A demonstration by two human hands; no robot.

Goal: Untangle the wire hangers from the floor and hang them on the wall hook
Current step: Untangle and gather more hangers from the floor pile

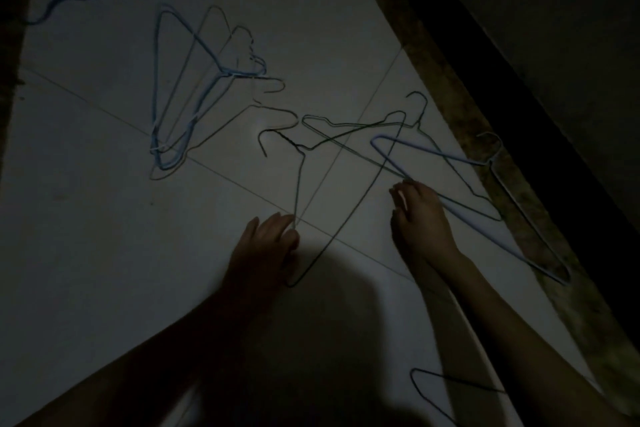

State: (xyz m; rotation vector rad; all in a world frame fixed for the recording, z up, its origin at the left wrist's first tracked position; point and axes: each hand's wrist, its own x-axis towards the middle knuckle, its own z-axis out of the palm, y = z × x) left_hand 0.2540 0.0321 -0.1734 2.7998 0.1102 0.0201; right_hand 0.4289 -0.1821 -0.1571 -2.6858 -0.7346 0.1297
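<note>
On the dim, pale tiled floor (104, 253), the left hand (266, 246) pinches the dark thin wire hanger (349, 215) at its lower corner. The right hand (420, 215), fingers apparently curled, rests on the tangled pale lilac wire hanger (460, 159). A cluster of light blue wire hangers (180, 107) lies well apart, upper left.

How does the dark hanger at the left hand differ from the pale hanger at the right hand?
The dark hanger is thin dark wire; the pale hanger is light bluish and looks thicker. The dark one lies wholly on the white tile floor; the pale one reaches onto the speckled border strip. The left hand touches the dark one, the right hand the pale one. Both lie flat, crossing each other.
</note>
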